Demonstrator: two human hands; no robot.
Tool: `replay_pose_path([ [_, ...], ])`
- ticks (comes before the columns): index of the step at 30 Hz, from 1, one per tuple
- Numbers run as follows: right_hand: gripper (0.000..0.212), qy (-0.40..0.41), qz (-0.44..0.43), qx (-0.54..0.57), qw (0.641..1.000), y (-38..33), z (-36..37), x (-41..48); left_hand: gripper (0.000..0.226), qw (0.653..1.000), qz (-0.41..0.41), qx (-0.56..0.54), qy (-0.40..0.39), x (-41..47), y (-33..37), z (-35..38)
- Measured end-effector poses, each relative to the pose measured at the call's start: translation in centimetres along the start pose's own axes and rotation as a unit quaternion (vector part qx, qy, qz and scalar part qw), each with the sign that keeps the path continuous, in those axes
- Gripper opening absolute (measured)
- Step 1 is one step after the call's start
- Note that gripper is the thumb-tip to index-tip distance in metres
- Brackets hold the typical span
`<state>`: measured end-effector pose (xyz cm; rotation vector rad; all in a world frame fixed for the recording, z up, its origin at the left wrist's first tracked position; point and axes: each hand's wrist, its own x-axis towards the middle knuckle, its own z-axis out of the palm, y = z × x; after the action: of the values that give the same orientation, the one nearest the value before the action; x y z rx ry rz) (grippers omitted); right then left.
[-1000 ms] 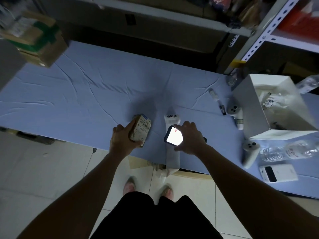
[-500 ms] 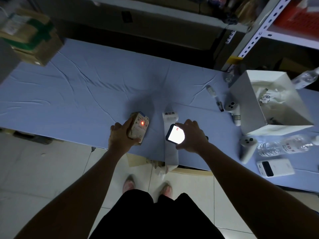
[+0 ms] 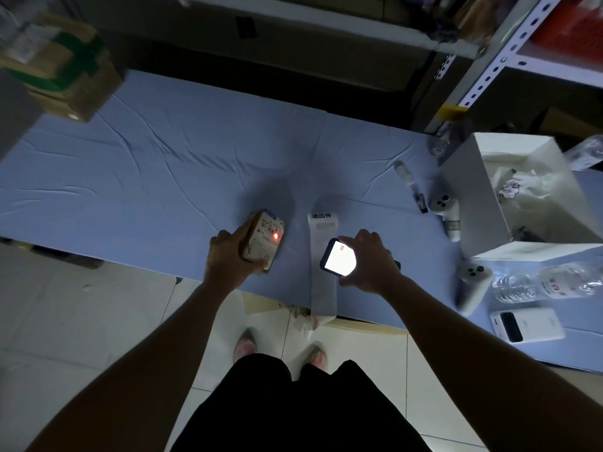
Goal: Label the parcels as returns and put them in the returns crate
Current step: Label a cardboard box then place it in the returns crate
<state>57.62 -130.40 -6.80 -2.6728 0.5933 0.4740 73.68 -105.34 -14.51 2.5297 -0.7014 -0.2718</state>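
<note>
Currently mid-scan: left hand (image 3: 228,262) grips a cardboard parcel (image 3: 265,238) near the desk (image 3: 163,177) front edge. Right hand (image 3: 372,265) holds a lit handheld scanner (image 3: 337,257), and a red dot sits on the parcel's shipping label. Return-label strip (image 3: 323,223) lies at the parcel's 3 o'clock. No return sticker visible on it yet. White crate (image 3: 470,203), far 3 o'clock, already holds bagged items. Left to do: label this one, drop it in.

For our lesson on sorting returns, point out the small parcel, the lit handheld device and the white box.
small parcel (image 3: 265,244), head view, on its labelled top face.
lit handheld device (image 3: 337,257), head view, on its bright screen.
white box (image 3: 471,197), head view, on its outer side wall.
</note>
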Motion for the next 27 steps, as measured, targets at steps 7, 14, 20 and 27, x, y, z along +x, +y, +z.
replay_pose_path([
  [7, 0.096, 0.004, -0.004, -0.006, 1.0, 1.7, -0.7, 0.6, 0.111, 0.999, -0.029, 0.02, 0.03, 0.4, 1.1, 0.6],
  [14, 0.096, 0.008, -0.018, 0.007, 1.0, 2.4, -0.8, 1.5, 0.111, 0.999, -0.031, 0.003, 0.026, 0.8, 2.1, 0.5],
  [20, 0.097, 0.01, 0.005, 0.033, 0.999, 3.6, -0.1, 1.9, 0.108, 0.998, -0.063, -0.03, 0.008, 1.1, 2.7, 0.3],
  [27, 0.086, 0.054, 0.134, 0.1, 0.984, 5.4, 1.9, 2.8, 0.097, 0.98, -0.138, -0.141, -0.038, 1.5, 4.2, 0.4],
])
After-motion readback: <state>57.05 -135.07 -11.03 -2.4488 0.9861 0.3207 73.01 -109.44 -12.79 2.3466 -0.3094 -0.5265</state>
